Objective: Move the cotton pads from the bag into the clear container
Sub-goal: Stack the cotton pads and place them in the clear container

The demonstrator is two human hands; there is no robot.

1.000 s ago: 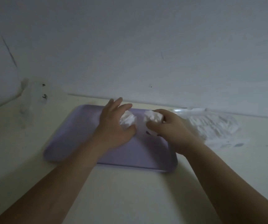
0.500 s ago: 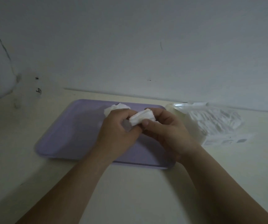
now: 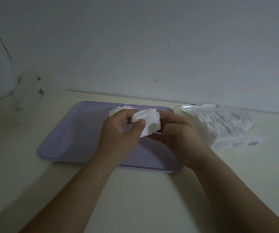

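Two bare forearms reach in from the near edge over a pale table (image 3: 135, 202). Above the middle of a flat purple tray (image 3: 71, 137) the two hands meet around a small white stack of cotton pads (image 3: 146, 122). The left hand (image 3: 118, 137) grips the stack, its thumb pressed on the front face and its fingers curled behind. The right hand (image 3: 180, 137) holds the same stack from the right side, its fingers curled round it. Just behind the left hand's knuckles, a second white clump (image 3: 118, 111) shows near the far edge of the tray; whether it rests on the tray or is held cannot be told. To the right of the tray, the bag (image 3: 222, 121) lies on the table, with white pads showing through its clear plastic. Far left, where table meets wall (image 3: 135, 47), stands the clear container (image 3: 29, 91), faint and blurred, well apart from the hands.
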